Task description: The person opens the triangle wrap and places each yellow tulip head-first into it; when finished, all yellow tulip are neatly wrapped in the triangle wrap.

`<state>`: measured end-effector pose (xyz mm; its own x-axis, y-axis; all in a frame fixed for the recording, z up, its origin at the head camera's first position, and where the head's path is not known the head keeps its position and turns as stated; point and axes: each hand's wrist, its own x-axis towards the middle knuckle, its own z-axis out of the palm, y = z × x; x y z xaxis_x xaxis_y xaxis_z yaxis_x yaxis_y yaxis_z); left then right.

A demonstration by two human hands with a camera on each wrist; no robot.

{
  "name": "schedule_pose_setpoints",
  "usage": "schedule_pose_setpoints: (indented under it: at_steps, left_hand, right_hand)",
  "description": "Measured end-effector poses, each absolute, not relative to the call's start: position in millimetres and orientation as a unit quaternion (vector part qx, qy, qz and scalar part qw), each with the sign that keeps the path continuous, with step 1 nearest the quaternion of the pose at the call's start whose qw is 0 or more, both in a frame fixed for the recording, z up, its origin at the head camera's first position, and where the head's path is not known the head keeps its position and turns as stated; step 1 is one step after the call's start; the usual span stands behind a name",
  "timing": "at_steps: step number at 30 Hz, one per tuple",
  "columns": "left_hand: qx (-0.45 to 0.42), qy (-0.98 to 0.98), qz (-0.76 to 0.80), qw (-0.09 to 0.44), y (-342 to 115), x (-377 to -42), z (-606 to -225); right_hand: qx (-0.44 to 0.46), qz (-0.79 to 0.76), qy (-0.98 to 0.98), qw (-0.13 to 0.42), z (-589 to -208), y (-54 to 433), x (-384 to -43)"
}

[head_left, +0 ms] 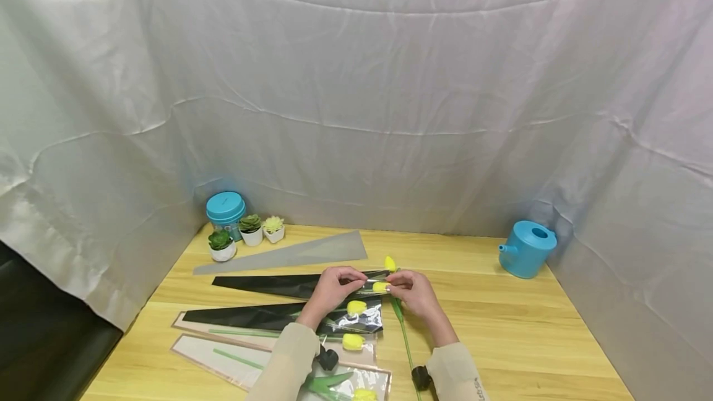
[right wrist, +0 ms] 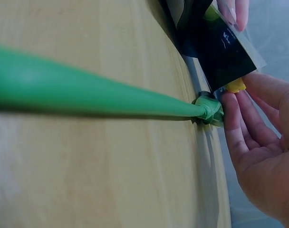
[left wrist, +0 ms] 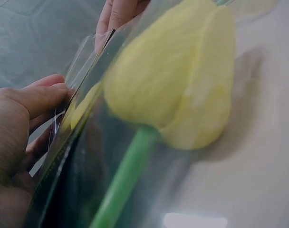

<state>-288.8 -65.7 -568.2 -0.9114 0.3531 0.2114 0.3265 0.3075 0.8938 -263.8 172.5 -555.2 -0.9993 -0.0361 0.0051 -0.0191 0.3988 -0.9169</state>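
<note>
A black wrapping sleeve with a clear front lies across the middle of the table. My left hand pinches its wide end by the edge; the clear film bulges beside those fingers in the left wrist view. At the sleeve's mouth my right hand pinches a yellow tulip, whose head is partly inside the sleeve. A loose yellow tulip with a green stem lies just beyond and under the right hand.
Nearer me lie a second black sleeve and pale sleeves, each with a yellow tulip. A grey sleeve is behind. Small potted succulents and a blue lidded tub stand back left, a blue watering can back right.
</note>
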Motion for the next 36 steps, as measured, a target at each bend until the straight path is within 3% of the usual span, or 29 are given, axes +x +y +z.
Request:
schedule_pose_setpoints:
  at_steps: [36]
  left_hand:
    - [0.195,0.815,0.545,0.025,-67,-289,-562]
  right_hand:
    - [-0.025,-0.534,0.844,0.032,-546,170,-262]
